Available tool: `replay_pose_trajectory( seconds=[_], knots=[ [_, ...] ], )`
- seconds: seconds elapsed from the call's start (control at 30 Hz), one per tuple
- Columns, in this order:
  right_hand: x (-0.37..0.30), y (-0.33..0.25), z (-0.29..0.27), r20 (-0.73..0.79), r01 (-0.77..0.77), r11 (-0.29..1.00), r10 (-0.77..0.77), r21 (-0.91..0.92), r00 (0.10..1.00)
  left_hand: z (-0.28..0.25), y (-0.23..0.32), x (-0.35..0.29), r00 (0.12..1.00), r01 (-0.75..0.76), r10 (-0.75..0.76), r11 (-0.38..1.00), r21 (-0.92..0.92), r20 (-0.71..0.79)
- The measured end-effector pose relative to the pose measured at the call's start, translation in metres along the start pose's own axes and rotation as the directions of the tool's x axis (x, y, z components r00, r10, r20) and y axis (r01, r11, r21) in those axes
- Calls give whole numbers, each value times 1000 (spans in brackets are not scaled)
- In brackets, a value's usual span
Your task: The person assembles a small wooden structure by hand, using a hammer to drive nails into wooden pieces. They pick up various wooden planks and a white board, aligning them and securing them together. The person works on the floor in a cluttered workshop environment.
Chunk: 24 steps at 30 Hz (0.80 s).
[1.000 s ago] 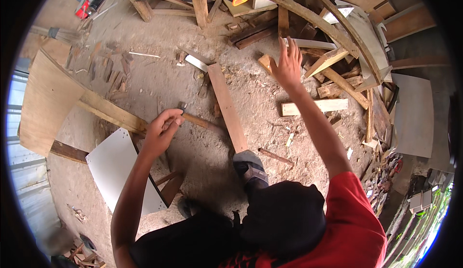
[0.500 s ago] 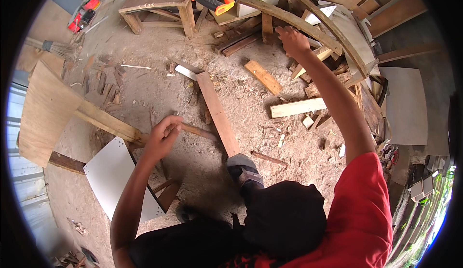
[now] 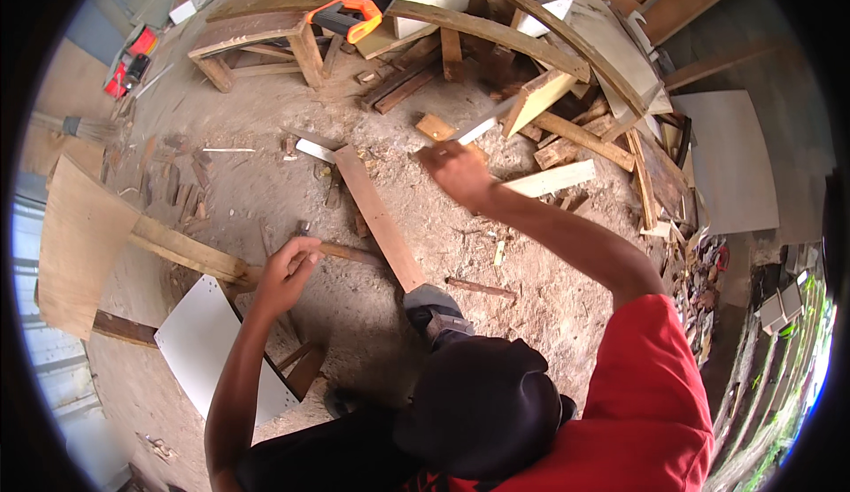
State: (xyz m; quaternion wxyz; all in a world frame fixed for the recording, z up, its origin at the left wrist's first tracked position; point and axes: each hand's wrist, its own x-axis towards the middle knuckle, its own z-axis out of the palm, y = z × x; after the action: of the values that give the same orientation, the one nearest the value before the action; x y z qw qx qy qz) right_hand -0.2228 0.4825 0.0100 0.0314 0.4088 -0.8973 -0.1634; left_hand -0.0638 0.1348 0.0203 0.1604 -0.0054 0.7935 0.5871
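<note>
My left hand [image 3: 288,271] is closed around what looks like a hammer. Its small metal end [image 3: 304,227] pokes out above the fingers and its wooden handle [image 3: 354,254] points right. Over the middle of the floor, my right hand [image 3: 456,173], blurred by motion, has its fingers bent at the near end of a white strip of wood [image 3: 482,125]. The strip slants up to a pale board [image 3: 538,102]; whether they are one piece I cannot tell. A reddish-brown plank [image 3: 379,213] lies between my hands, its near end at my shoe [image 3: 434,310].
An orange-handled saw [image 3: 345,20] rests on a low wooden bench [image 3: 261,36]. Curved timbers [image 3: 496,31] arch over a heap of offcuts at the back right. At the left stand a white panel [image 3: 208,341] and a plywood sheet [image 3: 84,244]. Another person's dark cap [image 3: 478,403] fills the lower middle.
My right hand has come back from the wood heap toward the middle, and the white strip now stretches out beside it. My left hand stays nearly in place. The whole view has shifted slightly.
</note>
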Motion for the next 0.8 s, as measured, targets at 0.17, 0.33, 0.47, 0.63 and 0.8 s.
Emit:
replay_pose_trajectory(
  seconds=[0.17, 0.33, 0.47, 0.63, 0.8],
  knots=[
    [24, -52, 31, -125, -10, 959, 47, 285, 991, -2, 5, -12, 999, 32, -32, 999, 25, -22],
    [18, -58, 79, -78, -87, 943, 118, 320, 990, -10, 0, -23, 999, 42, -40, 997, 61, -34],
    [-16, -44, 96, 77, -229, 916, 216, 330, 973, -18, -17, -32, 998, 64, -63, 997, 36, -32],
    [-70, -41, 115, 14, -400, 843, 424, 360, 906, -20, -29, -31, 999, 30, -29, 998, 57, -13],
    [-98, -32, 139, -5, -579, 493, 764, 650, 645, -14, -24, -22, 998, 62, -62, 996, 57, 1]
  ],
)
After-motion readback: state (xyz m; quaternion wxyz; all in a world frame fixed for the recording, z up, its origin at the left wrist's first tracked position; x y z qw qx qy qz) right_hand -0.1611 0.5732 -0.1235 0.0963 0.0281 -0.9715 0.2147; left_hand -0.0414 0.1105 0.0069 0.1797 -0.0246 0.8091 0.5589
